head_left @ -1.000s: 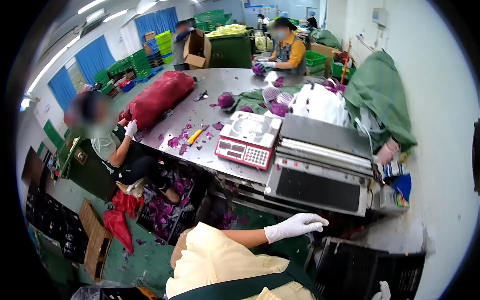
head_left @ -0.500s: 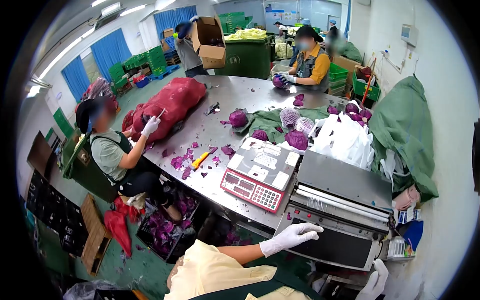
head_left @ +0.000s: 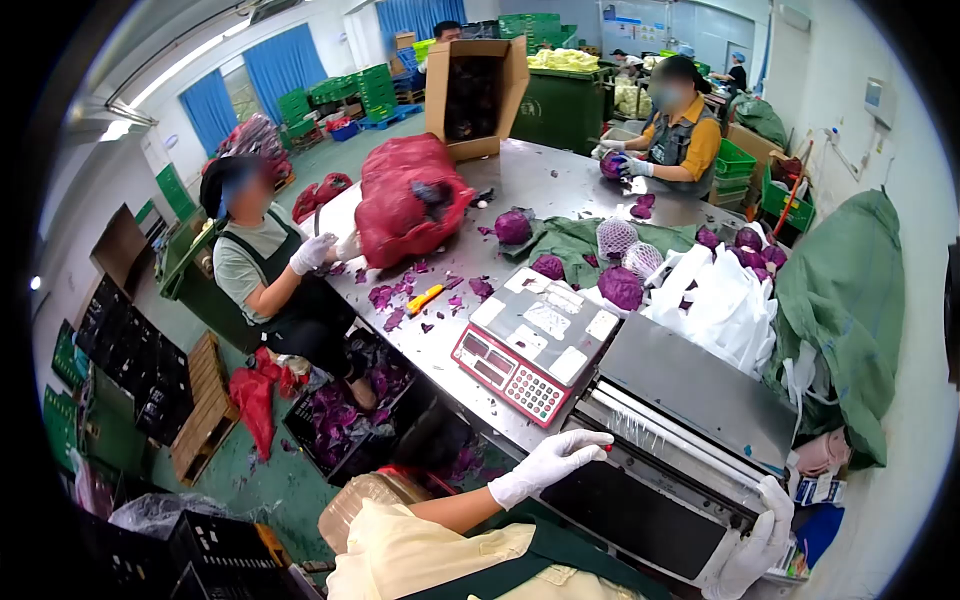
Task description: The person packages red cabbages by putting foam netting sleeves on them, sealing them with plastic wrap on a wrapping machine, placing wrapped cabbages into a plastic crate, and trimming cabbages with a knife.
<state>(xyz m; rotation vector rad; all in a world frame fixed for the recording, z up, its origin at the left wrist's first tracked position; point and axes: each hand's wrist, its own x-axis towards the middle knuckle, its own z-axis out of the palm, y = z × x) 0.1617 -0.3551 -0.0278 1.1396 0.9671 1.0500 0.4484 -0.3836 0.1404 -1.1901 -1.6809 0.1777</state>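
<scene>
My left hand [head_left: 548,468], in a white glove, reaches over the near left corner of a film wrapping machine [head_left: 690,385], fingers stretched out with the tips right at a small red switch on its front strip. The machine has a grey top cover, a pale film roller and a black plate [head_left: 635,520] in front. At its right end my right hand [head_left: 758,540], also white-gloved, lies along the side with the fingers extended and holding nothing. A red-edged digital scale [head_left: 535,345] stands just beyond my left hand.
Red cabbages [head_left: 620,288], white bags [head_left: 715,305] and green cloth lie behind the scale. A yellow-handled knife [head_left: 425,298] rests among leaf scraps. One co-worker sits beside a red mesh sack [head_left: 408,205]; another handles a cabbage. An open carton [head_left: 475,95] stands at the far edge.
My right hand has come up to the machine's right end, and my left fingers have reached the switch. Across the table, the red sack is bunched up and the carton is lower, its opening facing me.
</scene>
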